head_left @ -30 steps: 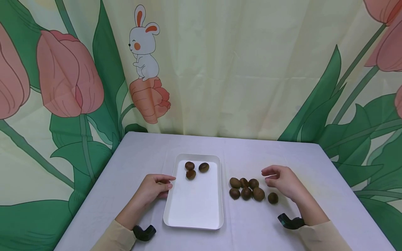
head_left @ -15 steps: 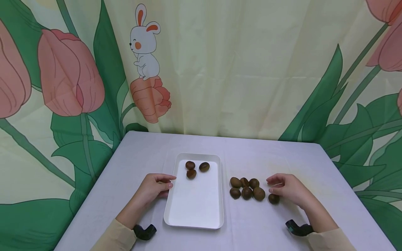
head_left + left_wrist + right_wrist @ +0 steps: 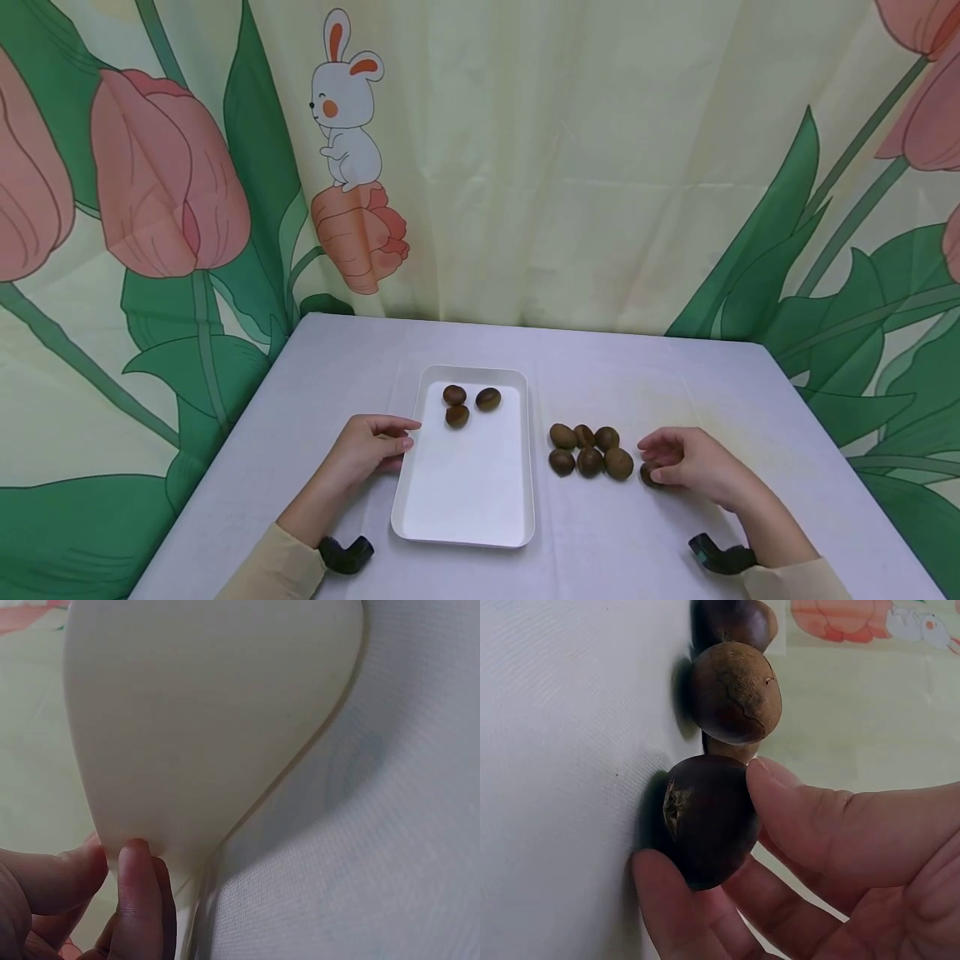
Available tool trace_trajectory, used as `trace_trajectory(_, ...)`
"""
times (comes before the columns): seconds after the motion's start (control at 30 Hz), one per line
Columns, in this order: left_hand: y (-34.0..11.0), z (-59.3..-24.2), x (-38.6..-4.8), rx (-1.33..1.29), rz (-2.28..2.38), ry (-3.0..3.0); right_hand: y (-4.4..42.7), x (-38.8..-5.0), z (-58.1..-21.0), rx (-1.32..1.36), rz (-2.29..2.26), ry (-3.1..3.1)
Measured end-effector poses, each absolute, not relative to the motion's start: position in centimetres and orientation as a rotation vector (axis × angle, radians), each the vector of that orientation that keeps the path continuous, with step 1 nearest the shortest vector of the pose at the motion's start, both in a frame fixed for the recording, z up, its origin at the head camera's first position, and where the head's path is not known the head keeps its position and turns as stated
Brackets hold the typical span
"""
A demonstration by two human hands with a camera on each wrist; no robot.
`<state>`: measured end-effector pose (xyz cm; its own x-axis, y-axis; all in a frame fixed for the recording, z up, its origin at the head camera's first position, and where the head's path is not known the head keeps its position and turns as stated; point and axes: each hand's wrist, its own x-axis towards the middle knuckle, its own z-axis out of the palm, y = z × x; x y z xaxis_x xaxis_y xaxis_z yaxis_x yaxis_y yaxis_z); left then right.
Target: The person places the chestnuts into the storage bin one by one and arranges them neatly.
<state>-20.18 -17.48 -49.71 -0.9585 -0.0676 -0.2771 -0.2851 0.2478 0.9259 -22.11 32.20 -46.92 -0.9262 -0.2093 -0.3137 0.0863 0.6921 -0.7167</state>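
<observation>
"What have you got hold of?"

"A chestnut (image 3: 712, 825), low by the table (image 3: 600, 542) and just beside a group of six more chestnuts (image 3: 589, 462). My right hand (image 3: 697, 462) pinches it, thumb and fingers parted only by its breadth. My left hand (image 3: 367, 446) lightly pinches the left edge of the white tray (image 3: 465, 492)."

"What bothers you?"

"The shell looks slick and round, and my thumb bears on it with little more than the tip. Lift in a hurry and it could squirt out and roll across the cloth. Sweep low to the left and my knuckles might scatter the six."

"And the other hand?"

"Three loose chestnuts (image 3: 488, 399) lie at the tray's far end. One careless tug or tilt there could set them rolling."
</observation>
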Motion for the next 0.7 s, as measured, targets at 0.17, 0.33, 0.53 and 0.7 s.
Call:
trace_trajectory(0.17,-17.50,-49.74,-20.19,-0.330,1.790,2.337,31.96,-21.96,-47.33,-0.085,-1.084,2.545)
trace_trajectory(0.33,-17.50,-49.69,-20.12,-0.325,1.790,2.338,31.72,-21.87,-47.50,-0.070,-1.061,2.575)
trace_trajectory(0.53,-17.49,-49.59,-20.07,-0.329,1.786,2.337,31.70,-21.80,-47.20,-0.092,-1.052,2.591)
trace_trajectory(0.7,-17.48,-49.51,-20.08,-0.339,1.788,2.334,31.64,-21.84,-46.76,-0.129,-1.072,2.592)
